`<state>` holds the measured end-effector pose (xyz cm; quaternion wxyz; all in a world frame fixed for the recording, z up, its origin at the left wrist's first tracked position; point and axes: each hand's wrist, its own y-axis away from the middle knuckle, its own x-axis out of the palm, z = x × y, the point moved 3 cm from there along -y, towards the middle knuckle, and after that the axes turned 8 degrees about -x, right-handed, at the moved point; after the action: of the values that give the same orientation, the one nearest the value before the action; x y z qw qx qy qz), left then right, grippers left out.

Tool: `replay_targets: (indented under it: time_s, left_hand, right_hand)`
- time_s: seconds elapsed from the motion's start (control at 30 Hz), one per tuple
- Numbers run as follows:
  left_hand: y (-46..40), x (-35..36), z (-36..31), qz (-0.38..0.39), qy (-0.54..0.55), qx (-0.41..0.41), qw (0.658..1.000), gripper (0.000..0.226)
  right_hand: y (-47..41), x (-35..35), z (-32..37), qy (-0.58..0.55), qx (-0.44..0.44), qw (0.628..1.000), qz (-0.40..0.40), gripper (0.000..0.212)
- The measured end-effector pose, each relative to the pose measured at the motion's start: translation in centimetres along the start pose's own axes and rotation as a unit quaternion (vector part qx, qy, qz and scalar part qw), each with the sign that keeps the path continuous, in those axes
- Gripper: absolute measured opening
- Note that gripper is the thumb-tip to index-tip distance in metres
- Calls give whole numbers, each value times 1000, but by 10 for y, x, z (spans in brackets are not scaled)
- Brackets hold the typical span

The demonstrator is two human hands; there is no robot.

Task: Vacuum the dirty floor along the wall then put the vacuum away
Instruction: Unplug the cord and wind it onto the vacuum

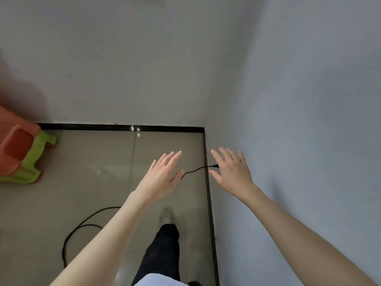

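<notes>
Glossy tiled floor [99, 168], matt wall [309, 89]

Legible text, labels, brands, numbers, signs: none. Surfaces in view carry no readable marking: grey walls [309, 79], tiled floor [92, 193], black skirting strip [123, 127], orange and green plastic stools [22, 153], black cable [82, 226].

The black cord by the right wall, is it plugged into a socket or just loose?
Cannot tell. The black cord runs from behind the left hand to a plug end at the right hand, which hides where it ends. No socket shows.
</notes>
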<state>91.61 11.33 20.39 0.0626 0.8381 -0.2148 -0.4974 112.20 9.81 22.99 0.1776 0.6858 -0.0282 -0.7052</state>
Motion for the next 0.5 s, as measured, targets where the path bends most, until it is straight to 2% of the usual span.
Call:
replay_targets:
  time_s: [0.27,0.37,0.43,0.5]
  left_hand:
    - [-155,87,36,84,-6,-25,996,60]
    - [-197,139,50,111,-12,-25,994,56]
    - [-225,178,59,126,-7,-26,992,53]
    - [-253,221,63,135,-2,-31,990,52]
  right_hand:
    - [-126,82,-65,108,-10,984,142,70]
    - [-163,128,-91,120,-26,975,184,62]
    - [-187,162,-111,177,-67,953,238,59]
    - [-211,192,-136,270,-111,915,280,60]
